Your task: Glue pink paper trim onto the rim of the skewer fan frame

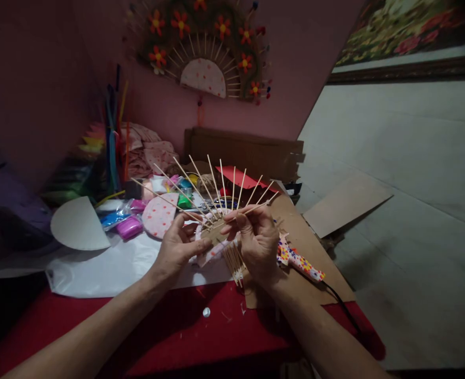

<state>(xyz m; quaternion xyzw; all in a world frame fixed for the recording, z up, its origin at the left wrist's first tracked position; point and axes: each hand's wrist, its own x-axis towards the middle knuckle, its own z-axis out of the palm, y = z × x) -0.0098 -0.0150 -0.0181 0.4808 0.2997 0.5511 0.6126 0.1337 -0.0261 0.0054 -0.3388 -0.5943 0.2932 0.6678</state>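
My left hand (177, 243) is closed on the left edge of a half-round cardboard piece (215, 235), its thumb lying across the front. Pink-and-white fabric wraps the cardboard's rim. Several thin wooden sticks (215, 184) fan out from its curved side. With its fingers pinched, my right hand (258, 238) holds another wooden stick (272, 197) against the right side of the piece. The inner end of that stick is partly hidden by my fingers. Under my right hand a bundle of loose sticks (235, 263) lies on the table.
A flower-patterned glue gun (304, 267) with a black cord rests on a cardboard sheet (327, 284) at right. Left are a dotted half-circle (160, 216), a white half-circle (80, 223) and coloured packets (129, 226). A red cloth (157, 326) covers the table. A fan-shaped decoration (204, 76) hangs behind.
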